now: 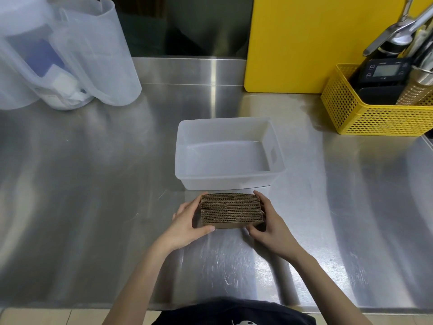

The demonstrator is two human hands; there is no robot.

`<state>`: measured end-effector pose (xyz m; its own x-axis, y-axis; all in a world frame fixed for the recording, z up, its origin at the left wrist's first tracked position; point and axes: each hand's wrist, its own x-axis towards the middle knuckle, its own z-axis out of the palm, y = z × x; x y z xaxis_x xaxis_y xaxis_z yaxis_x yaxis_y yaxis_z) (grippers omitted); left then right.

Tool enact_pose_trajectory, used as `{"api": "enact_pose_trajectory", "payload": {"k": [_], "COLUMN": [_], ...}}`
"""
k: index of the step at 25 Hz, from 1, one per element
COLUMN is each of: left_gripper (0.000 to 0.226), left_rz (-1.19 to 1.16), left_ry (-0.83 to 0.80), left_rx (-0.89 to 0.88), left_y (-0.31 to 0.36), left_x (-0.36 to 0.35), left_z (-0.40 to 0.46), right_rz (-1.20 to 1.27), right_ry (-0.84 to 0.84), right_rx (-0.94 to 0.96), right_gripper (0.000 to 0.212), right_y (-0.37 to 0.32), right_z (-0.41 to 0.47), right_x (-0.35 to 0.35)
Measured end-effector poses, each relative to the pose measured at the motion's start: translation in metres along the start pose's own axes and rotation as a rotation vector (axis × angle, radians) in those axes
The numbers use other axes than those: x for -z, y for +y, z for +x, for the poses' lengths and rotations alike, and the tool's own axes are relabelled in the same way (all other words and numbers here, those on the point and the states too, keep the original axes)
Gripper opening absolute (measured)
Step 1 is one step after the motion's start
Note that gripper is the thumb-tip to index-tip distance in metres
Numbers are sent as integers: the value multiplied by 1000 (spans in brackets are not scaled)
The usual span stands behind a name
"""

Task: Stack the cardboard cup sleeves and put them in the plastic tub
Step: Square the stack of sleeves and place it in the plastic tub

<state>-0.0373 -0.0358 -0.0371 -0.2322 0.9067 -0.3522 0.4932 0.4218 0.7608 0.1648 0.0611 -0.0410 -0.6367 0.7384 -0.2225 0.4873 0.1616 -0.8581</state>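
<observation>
Stack of brown corrugated cardboard cup sleeves [231, 211] clamped between left hand [187, 222] and right hand [271, 225], both grips closed on its ends, just above the stainless steel counter [93, 195], directly before the translucent rectangular plastic tub [228, 180].

The plastic tub [228, 153] stands open-topped, nothing inside it. The surface [93, 195] left of the tub lies bare as far as the clear jugs [70, 55]. Right of the tub, a bare strip, then the yellow basket [365, 113]; behind it, a yellow board [304, 43].
</observation>
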Motion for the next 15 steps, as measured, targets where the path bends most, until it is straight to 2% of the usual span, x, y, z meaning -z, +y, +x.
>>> {"api": "enact_pose_trajectory", "payload": {"k": [5,9,11,14,15], "left_gripper": [71,67,71,92,90], "left_rz": [8,-10,-98,-203,-231], "left_ry": [78,13,-65,-124,-135], "left_rx": [17,-21,-33,-45,-51], "left_y": [1,3,5,9,11], "left_x": [1,7,16,30,34], "left_z": [2,-1,-4,-8,-9], "right_rz": [6,72,108,137,140], "right_ry": [-22,-87,-117,-148,-152], "right_rx": [-33,-59,-76,-89,-93], "right_gripper": [63,59,59,59,59], "right_y": [-9,-21,-28,-40,-43], "right_z": [1,1,0,-3,-3], "right_x": [6,17,22,24,23]}}
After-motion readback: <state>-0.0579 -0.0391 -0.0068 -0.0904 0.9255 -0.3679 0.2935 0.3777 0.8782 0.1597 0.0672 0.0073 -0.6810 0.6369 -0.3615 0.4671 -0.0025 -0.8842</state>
